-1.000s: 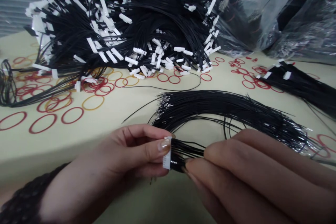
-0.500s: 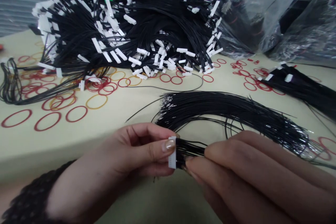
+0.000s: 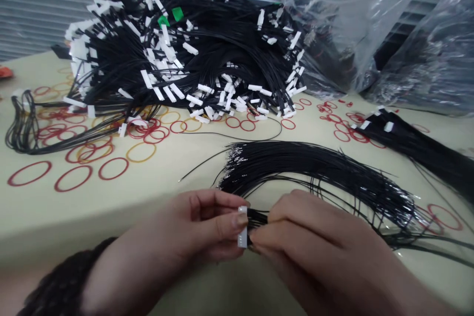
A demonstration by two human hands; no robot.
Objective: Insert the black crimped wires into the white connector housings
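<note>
My left hand [image 3: 192, 227] pinches a small white plastic connector housing [image 3: 242, 227] between thumb and fingers. Short black wires [image 3: 257, 219] run from the housing into my right hand [image 3: 318, 242], whose fingertips hold them close behind the connector. Behind my hands lies a fanned bundle of thin black wires [image 3: 314, 173] with bare metal crimped tips at its left end. The bundle's far end passes out to the right of my right hand. My right fingers hide part of the wires.
A large heap of black wires with white connectors [image 3: 207, 49] sits behind, with green tags on top. Red and tan rubber bands [image 3: 113, 168] are scattered over the cream table [image 3: 37, 207]. Another wire bundle [image 3: 414, 145] lies right, below clear plastic bags [image 3: 370, 24].
The view has tilted upward, showing more of the blinds and bags. My right hand has moved left, closer to the connector, and now covers most of the short wires.
</note>
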